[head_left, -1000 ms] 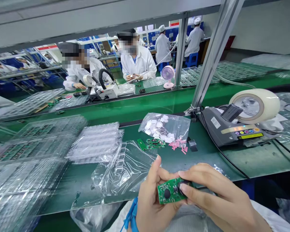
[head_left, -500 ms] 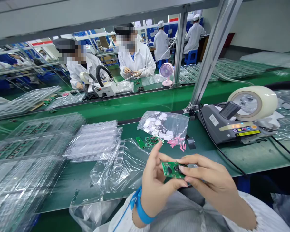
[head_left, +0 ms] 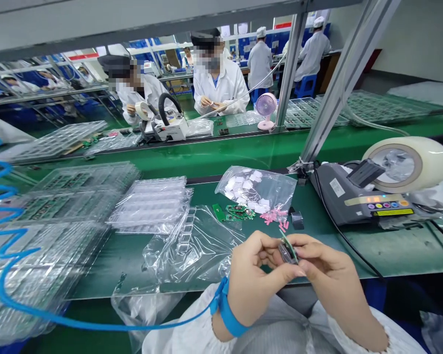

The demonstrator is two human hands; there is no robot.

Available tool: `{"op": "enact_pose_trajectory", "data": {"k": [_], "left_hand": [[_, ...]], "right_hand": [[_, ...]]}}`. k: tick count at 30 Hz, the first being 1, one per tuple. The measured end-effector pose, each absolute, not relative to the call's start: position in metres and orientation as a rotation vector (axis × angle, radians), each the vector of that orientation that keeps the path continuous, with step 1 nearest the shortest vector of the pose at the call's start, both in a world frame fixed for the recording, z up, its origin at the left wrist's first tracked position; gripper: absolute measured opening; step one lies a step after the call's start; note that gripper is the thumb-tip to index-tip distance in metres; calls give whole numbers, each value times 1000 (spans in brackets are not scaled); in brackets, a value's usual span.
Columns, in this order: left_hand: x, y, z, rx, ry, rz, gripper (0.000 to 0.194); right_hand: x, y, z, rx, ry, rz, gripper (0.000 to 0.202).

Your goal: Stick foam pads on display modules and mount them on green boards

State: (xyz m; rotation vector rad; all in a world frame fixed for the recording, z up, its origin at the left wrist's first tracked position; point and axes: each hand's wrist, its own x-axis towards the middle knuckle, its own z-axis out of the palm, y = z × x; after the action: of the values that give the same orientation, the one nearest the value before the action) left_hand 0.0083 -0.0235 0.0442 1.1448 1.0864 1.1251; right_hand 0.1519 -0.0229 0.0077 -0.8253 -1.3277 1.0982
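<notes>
Between my two hands is a small green circuit board, tilted nearly edge-on, with a dark part on its left face. My left hand is closed on its left side, thumb at the lower edge, and wears a blue wrist strap with a coiled cord. My right hand pinches the board from the right. Just beyond them lie pink strips, several loose circuit boards, a black piece and a clear bag of white pieces.
Stacked clear trays fill the left, beside a smaller tray stack and crumpled plastic film. A grey tape dispenser with a large roll stands at right. Across the green ledge, co-workers sit near a pink fan.
The board has turned from showing its face to nearly edge-on, and my hands have shifted slightly right. The view has swung left, bringing the coiled blue cord into sight.
</notes>
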Motion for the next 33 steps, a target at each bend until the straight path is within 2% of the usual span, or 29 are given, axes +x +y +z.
{"op": "enact_pose_trajectory", "data": {"k": [2, 4, 9, 13, 18, 22, 28, 33], "left_hand": [[11, -22, 47, 1165, 1105, 1104, 29], [13, -21, 47, 1199, 1108, 1082, 25], [13, -18, 40, 1169, 1080, 1075, 30], [11, -21, 35, 1109, 961, 1039, 22], [5, -20, 30, 1222, 1030, 1076, 22], [5, -20, 29, 1299, 1074, 1158, 19], [9, -25, 25, 1207, 1058, 1215, 18], [9, -26, 19, 1138, 1070, 1172, 21]], "right_hand": [[152, -24, 2, -800, -1237, 1197, 14], [153, -25, -3, -828, -1240, 1152, 16], [155, -28, -2, -1005, -1465, 679, 25], [154, -23, 8, -1001, -1713, 261, 21], [151, -14, 19, -915, -1846, 56, 21], [154, -14, 22, -945, -1856, 118, 23], [161, -17, 25, -1032, -1739, 595, 14], [160, -15, 23, -1222, -1571, 813, 26]]}}
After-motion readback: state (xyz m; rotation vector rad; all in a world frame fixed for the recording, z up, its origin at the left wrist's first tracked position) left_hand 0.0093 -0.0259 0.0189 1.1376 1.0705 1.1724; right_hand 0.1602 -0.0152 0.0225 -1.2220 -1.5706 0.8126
